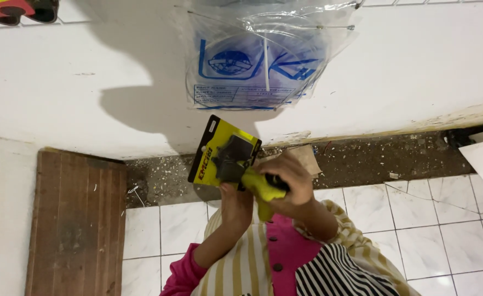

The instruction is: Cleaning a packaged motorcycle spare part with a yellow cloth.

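My left hand (236,203) holds the lower edge of a yellow and black carded package (219,151) with a dark grey part sealed on its front. Over its right side, my right hand (288,178) grips a yellow-green tool (260,192) whose tip rests against the package. Both hands are raised in front of a white wall (88,98). My sleeves are pink with cream and tan stripes.
A clear plastic bag with blue print (258,55) hangs on the wall just above the package. A brown wooden board (74,219) leans at the left. White floor tiles (417,219) lie below, with a dirty strip (373,151) along the wall's base.
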